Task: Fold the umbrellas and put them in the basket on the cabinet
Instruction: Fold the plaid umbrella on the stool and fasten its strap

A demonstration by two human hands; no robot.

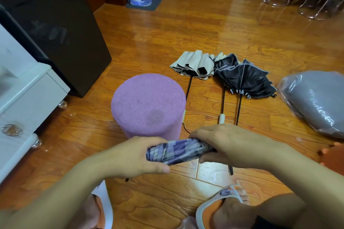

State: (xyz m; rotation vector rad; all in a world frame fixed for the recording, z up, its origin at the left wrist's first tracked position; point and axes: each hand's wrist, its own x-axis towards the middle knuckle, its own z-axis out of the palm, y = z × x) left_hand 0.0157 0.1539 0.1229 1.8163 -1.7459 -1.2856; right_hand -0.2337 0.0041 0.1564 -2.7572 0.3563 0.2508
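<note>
A purple plaid umbrella (178,151), rolled into a tight bundle, lies across both my hands just above the floor. My left hand (134,156) grips its left end and my right hand (227,145) grips its right end. On the floor beyond lie a beige umbrella (193,65) and a black umbrella (247,78), both collapsed but loose, with their shafts extended toward me. A third black shaft with a white handle (222,118) lies between them. No basket is in view.
A pink round stool (149,104) stands just beyond my hands. A white cabinet (28,98) and a dark fridge (55,24) fill the left side. A grey cushion in plastic (316,102) lies at the right. My slippered feet (219,208) rest on the wooden floor.
</note>
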